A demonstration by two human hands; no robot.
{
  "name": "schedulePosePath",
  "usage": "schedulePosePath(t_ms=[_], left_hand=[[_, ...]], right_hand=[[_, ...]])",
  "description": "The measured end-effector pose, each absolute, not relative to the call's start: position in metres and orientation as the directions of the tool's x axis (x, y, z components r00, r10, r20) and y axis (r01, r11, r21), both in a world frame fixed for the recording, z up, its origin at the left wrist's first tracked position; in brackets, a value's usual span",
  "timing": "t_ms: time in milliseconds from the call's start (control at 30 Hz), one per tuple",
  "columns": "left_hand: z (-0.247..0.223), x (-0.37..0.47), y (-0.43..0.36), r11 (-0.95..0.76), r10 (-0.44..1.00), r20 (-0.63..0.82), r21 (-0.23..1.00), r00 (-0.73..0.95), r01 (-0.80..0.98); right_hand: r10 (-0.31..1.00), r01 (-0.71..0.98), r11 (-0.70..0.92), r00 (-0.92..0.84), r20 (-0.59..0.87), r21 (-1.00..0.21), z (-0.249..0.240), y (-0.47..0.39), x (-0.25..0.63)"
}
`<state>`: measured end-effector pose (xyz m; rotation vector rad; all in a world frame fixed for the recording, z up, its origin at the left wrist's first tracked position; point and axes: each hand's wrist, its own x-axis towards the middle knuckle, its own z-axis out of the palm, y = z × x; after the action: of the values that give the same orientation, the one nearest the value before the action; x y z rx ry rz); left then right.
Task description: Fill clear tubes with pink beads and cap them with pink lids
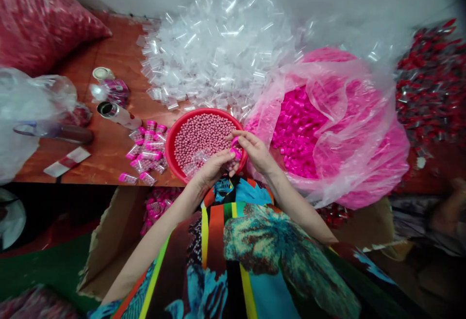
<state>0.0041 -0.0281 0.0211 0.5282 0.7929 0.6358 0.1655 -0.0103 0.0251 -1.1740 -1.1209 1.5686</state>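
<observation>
Both hands meet over the right rim of a red bowl (169, 150) filled with small pink balls (204, 134). My left hand (218, 164) is closed around a small clear container with a pink top (236, 154). Between the fingertips of my right hand (253, 150) is a bright pink cap (235, 141), just above that container. A few clear containers (196, 161) lie on the balls near the bowl's front. Left of the bowl, several filled containers with pink caps (148, 154) lie in a loose pile on the table.
Clear empty containers (218, 42) are heaped behind the bowl. An open plastic bag of pink caps (298, 129) stands to the right, with red pieces (429, 86) beyond. A cardboard box (112, 241) sits below the table edge. Bags and a dark tube (73, 133) lie left.
</observation>
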Motion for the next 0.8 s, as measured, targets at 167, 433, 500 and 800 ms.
schedulePosePath(t_ms=[167, 433, 500, 800], left_hand=[[0.014, 0.005, -0.026, 0.701, 0.713, -0.55, 0.566, 0.436, -0.433], [0.023, 0.011, -0.027, 0.683, 0.729, -0.519, 0.595, 0.447, -0.423], [0.027, 0.011, -0.031, 0.649, 0.757, -0.514, 0.662, 0.404, -0.374], [0.007, 0.008, -0.038, 0.577, 0.807, -0.504, 0.784, 0.308, -0.229]], right_hand=[[0.935, 0.248, 0.092, -0.354, -0.002, -0.964, 0.024, -0.031, 0.175], [0.954, 0.43, 0.244, -0.267, 0.136, -0.869, 0.009, -0.034, 0.171], [0.96, 0.478, 0.244, -0.242, 0.141, -0.844, 0.006, -0.036, 0.172], [0.953, 0.63, 0.277, -0.274, 0.125, -0.725, -0.016, -0.042, 0.167]])
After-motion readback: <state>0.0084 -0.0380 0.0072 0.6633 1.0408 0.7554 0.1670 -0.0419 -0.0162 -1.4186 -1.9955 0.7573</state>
